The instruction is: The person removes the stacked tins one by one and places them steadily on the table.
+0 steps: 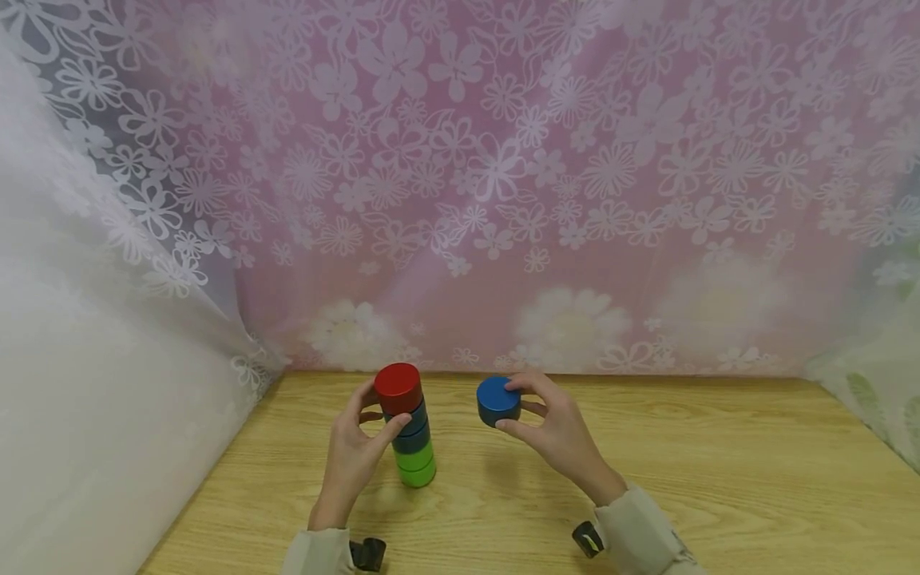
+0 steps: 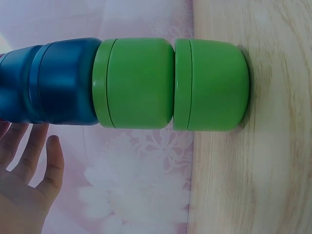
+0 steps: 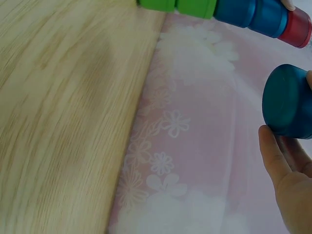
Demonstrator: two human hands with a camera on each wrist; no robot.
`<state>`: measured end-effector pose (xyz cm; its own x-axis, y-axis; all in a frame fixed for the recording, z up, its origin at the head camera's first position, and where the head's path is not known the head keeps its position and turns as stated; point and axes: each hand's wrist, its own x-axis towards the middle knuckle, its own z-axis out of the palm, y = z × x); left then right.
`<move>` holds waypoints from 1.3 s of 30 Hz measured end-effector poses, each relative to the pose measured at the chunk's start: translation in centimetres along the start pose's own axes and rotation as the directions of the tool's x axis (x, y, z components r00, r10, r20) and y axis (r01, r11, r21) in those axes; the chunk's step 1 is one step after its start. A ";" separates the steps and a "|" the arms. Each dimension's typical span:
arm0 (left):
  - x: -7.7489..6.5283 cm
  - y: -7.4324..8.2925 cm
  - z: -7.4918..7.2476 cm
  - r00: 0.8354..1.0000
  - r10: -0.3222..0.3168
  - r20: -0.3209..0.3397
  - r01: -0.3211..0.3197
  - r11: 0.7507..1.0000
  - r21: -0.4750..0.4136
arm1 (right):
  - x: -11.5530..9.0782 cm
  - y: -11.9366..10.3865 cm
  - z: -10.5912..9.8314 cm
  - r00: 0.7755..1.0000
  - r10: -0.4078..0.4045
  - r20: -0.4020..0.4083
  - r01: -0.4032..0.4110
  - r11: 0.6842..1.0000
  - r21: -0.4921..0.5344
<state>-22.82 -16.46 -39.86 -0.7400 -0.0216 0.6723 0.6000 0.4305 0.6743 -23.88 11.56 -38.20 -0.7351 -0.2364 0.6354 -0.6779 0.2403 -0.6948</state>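
Note:
A stack of round lidded tins stands on the wooden table: two green tins (image 2: pixel 141 83) at the bottom, two blue tins (image 2: pixel 68 80) above them, and a red tin (image 1: pixel 398 389) on top. My left hand (image 1: pixel 354 447) grips the stack near its top, thumb on the upper blue tin and fingers round the far side. To the right of the stack, my right hand (image 1: pixel 561 435) holds a separate blue tin (image 1: pixel 498 401) above the table, pinched between thumb and fingers. In the right wrist view that tin's flat face (image 3: pixel 280 97) shows, apart from the stack.
The wood-grain table (image 1: pixel 683 463) reaches back to a pink floral curtain (image 1: pixel 503 200). A whitish sheet (image 1: pixel 108 359) hangs along the left side, and more patterned cloth (image 1: pixel 884 335) hangs at the right.

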 end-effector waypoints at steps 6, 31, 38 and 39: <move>0.0 -0.1 0.0 1.000 0.010 -0.002 -0.010 1.000 -0.009 | -0.4 0.3 -0.3 1.000 -0.017 0.009 0.017 0.998 -0.059; 0.0 -0.2 0.1 1.000 -0.003 0.002 0.003 1.000 -0.027 | -1.6 2.4 -1.4 0.996 -0.046 0.072 0.054 0.991 -0.123; 0.0 -0.1 0.0 1.000 -0.006 0.004 0.006 0.999 -0.033 | -1.7 2.7 -1.5 0.996 -0.035 0.083 0.048 0.987 -0.155; 0.0 -0.2 0.0 1.000 -0.005 0.003 0.005 0.999 -0.033 | -1.7 2.8 -1.5 0.996 -0.029 0.084 0.042 0.987 -0.158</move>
<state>-22.90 -16.51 -39.99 -0.7438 -0.0205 0.6681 0.6061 0.4006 0.6871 -24.60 14.03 -40.73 -0.7117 -0.3211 0.6248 -0.7013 0.3756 -0.6059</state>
